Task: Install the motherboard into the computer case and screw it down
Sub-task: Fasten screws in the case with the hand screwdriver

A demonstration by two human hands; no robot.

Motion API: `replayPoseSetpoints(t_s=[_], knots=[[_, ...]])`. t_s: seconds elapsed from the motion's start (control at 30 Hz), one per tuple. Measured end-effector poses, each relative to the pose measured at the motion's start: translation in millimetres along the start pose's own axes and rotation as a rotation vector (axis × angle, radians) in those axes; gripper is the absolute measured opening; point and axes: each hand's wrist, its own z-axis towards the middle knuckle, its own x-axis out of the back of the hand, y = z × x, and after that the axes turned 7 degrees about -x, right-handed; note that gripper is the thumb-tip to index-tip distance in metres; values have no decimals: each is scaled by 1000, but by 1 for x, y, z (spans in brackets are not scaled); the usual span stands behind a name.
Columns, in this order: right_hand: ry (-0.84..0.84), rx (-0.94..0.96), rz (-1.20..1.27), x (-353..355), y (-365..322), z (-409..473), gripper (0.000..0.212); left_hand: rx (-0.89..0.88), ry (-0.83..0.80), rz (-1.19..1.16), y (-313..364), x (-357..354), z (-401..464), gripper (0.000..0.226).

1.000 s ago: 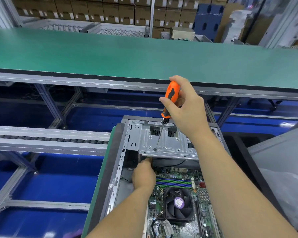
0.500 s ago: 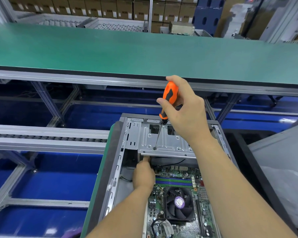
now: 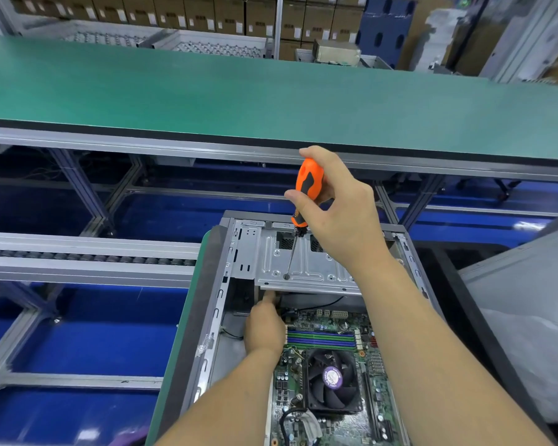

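The right hand (image 3: 339, 214) grips an orange screwdriver (image 3: 305, 191) with fingers curled round the handle, its tip on the drive bracket (image 3: 306, 268) at the case's (image 3: 226, 284) 12 o'clock end. The left hand (image 3: 264, 326) reaches under that bracket, at 11 o'clock from the fan (image 3: 332, 379); whether it holds anything I cannot tell. The board (image 3: 329, 336) already lies in the case, filling its 6 o'clock half.

To do this well, I judge — keep the shaft square to the hole, press down, turn slowly until it bites. The bracket overhangs the board's far edge, so screws there are hard to reach. A green bench (image 3: 271, 91) runs across at 12 o'clock; a roller track (image 3: 87, 255) sits at 9 o'clock — both clear of the work.
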Motion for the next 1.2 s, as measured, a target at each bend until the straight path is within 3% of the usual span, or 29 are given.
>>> replayPoseSetpoints(t_s=[0.8, 1.07, 1.2], knots=[[-89, -22, -53, -1, -5, 2, 49, 63, -1, -62, -3, 2, -2, 51], [-85, -34, -13, 1, -4, 7, 43, -18, -69, 123, 2, 8, -7, 33], [-68, -10, 57, -7, -2, 1, 52, 15, -90, 173, 7, 12, -9, 26]])
